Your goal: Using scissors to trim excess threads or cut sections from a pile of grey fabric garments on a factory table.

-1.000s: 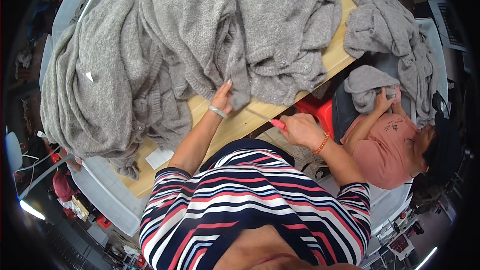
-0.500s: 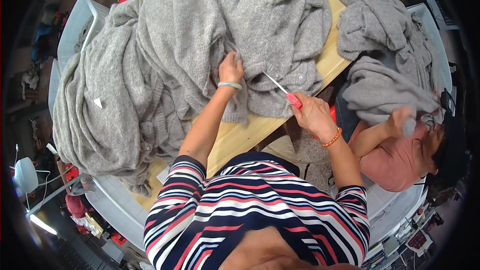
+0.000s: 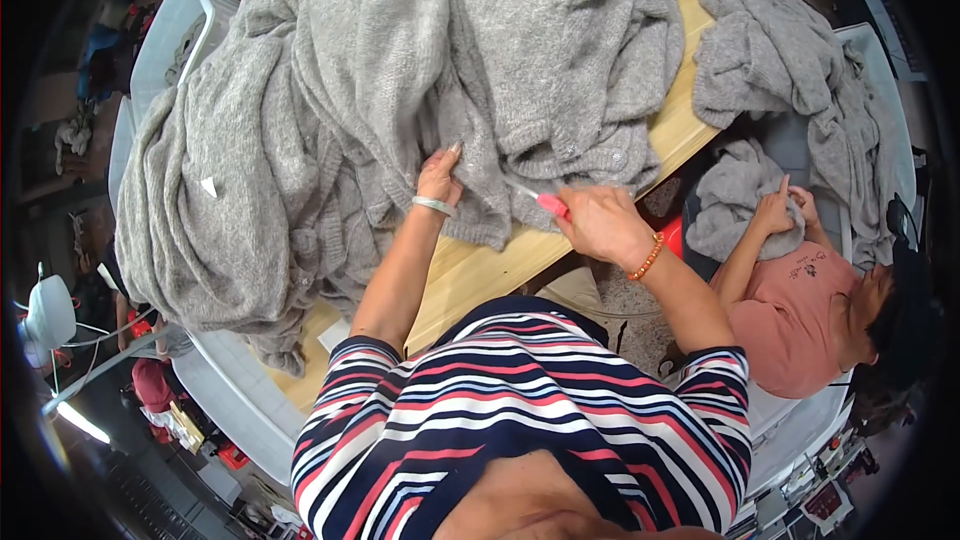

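The left hand (image 3: pixel 438 182) rests against the grey knit garment (image 3: pixel 478 175) on the table (image 3: pixel 465 280); whether it pinches the cloth, I cannot tell. The right hand (image 3: pixel 605 225) is closed round a pink-handled tool (image 3: pixel 552 205), its thin metal tip at the knit; a stray push could snag yarn or prick the nearby fingers. Beyond, the right-hand bin (image 3: pixel 903 105) carries draped grey knitwear (image 3: pixel 770 65); the upper-left bin (image 3: pixel 207 25) holds some greyish cloth.

Left hand (image 3: pixel 438 180): gripping, pointing forward; left forearm (image 3: pixel 396 265) slants down-left from it. Right hand (image 3: pixel 605 224): clenched, well right of the other; right forearm (image 3: pixel 688 302) slants down-right.
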`<action>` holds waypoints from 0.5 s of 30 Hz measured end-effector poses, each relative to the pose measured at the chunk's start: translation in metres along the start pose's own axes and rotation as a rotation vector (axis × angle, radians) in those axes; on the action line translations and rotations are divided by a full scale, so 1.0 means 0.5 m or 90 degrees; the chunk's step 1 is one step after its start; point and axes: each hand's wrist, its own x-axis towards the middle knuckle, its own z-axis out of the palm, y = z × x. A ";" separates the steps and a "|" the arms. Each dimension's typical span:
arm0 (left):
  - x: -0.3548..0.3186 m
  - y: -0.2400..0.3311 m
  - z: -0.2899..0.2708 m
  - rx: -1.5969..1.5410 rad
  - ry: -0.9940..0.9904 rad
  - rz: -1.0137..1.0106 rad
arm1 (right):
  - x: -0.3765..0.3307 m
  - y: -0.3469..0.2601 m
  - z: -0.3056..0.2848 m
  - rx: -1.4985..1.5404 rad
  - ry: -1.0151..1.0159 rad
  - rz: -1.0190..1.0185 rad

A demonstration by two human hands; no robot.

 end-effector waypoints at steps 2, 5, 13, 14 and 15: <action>-0.003 0.003 0.001 -0.005 0.035 -0.029 | -0.005 -0.012 -0.003 -0.035 -0.049 -0.051; -0.015 0.002 0.000 0.013 0.007 -0.030 | -0.003 -0.014 -0.005 -0.012 -0.010 -0.005; -0.024 -0.012 0.023 0.050 0.065 -0.035 | 0.004 -0.018 0.018 -0.029 0.030 0.009; -0.025 -0.010 0.024 0.047 0.064 -0.028 | 0.005 -0.012 0.027 -0.032 0.048 -0.001; -0.027 -0.009 0.025 0.044 0.063 -0.021 | 0.001 -0.013 0.032 -0.032 0.046 0.001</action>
